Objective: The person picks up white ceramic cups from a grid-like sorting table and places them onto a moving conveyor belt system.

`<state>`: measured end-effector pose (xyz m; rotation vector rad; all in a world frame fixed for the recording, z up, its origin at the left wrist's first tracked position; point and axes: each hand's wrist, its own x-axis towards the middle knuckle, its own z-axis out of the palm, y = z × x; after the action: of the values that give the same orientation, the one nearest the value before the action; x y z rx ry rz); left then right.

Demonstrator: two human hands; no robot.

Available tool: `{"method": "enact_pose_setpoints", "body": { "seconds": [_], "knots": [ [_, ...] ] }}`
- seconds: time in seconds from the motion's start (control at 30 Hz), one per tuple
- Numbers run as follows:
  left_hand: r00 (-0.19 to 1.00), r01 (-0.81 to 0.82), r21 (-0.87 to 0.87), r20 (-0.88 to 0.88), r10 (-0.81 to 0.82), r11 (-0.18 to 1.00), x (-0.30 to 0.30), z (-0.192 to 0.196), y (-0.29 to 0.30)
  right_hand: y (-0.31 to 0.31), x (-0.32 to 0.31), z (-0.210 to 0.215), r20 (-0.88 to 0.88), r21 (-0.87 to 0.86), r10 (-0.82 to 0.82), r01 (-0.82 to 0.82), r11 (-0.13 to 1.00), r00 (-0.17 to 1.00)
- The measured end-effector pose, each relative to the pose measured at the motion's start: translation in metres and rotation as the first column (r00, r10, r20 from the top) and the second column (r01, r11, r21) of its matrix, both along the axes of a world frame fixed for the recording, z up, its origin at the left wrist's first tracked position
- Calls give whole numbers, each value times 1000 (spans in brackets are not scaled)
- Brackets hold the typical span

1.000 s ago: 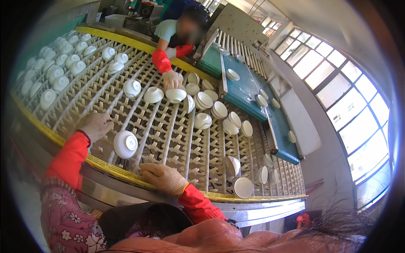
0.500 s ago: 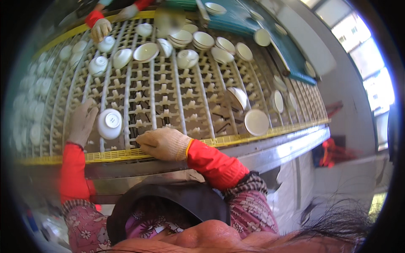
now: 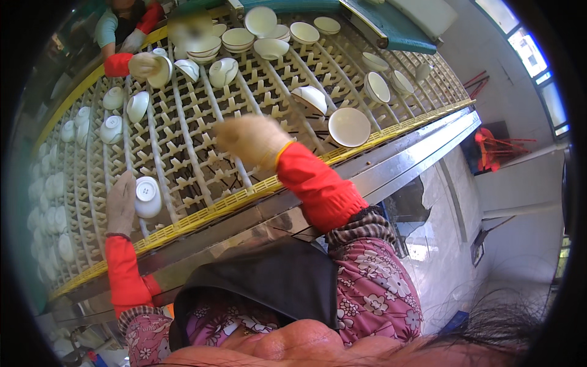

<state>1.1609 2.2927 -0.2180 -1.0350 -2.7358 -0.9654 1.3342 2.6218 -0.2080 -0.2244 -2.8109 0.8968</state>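
Note:
A white bowl (image 3: 148, 197) leans on the pegged conveyor near its front edge, its base ring facing me. My left hand (image 3: 121, 205), in a beige work glove, lies along the left side of this bowl with fingers stretched out. Whether the fingers touch it is hard to see. Over the pegs to the right hovers my right hand (image 3: 251, 140), also gloved. Motion smears its fingers, and no bowl shows in it. Nearest on its right are a tilted white bowl (image 3: 310, 99) and a round bowl (image 3: 349, 127) showing its inside.
Rows of white bowls fill the conveyor's left side. Stacked bowls (image 3: 237, 39) stand at the far side, near a green belt (image 3: 397, 27). A co-worker's gloved hand (image 3: 144, 65) holds a bowl (image 3: 161, 72) at the far left. A yellow edge strip (image 3: 269, 183) borders the conveyor.
My view has shifted. My right hand has risen from the front edge to over the pegs. My left hand has come closer to the bowl beside it. The co-worker's hand has lifted a bowl.

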Motion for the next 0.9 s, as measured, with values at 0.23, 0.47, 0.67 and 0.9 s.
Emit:
{"method": "enact_pose_setpoints", "body": {
  "seconds": [0.23, 0.47, 0.67, 0.9],
  "knots": [
    [998, -1, -54, 66, 5, 999, 29, 32, 34, 178, 116, -21, 82, 202, -759, 735, 647, 646],
    [982, 36, -62, -181, -47, 997, 40, 25, 44, 165, 103, -6, 449, -29, -454, 521, 853, 769],
    [938, 202, -46, -278, -207, 978, 57, 34, 80, 168, 96, -14, 469, 200, -364, 304, 931, 805],
    [810, 409, -162, -390, -438, 898, 96, 46, 123, 144, 79, -30, 310, -140, -6, 52, 989, 951]
  ]
}}
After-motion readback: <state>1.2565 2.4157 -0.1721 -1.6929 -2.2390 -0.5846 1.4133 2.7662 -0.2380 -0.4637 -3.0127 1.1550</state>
